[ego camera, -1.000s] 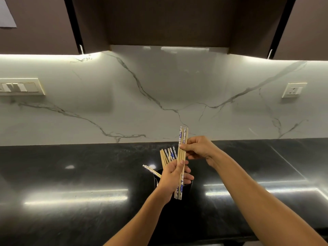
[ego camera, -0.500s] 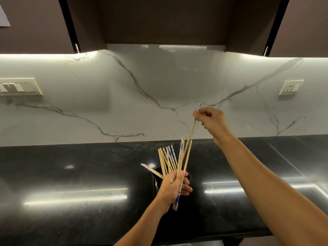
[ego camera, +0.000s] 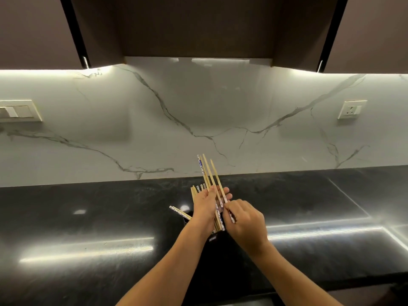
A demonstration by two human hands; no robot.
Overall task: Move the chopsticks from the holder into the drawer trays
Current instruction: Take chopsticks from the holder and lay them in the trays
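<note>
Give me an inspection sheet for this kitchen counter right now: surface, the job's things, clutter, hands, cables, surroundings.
Surface: black countertop, glossy, with light reflections.
Job's things: bundle of chopsticks fanned in the left hand; more chopsticks stand in the black holder; the drawer is not clearly in view.
Clutter: nothing seen.
Hands: left hand holds the bundle; right hand pinches one chopstick against it.
Cables: nothing seen.
Surroundings: marble backsplash, switch panel, wall socket, dark upper cabinets.
</note>
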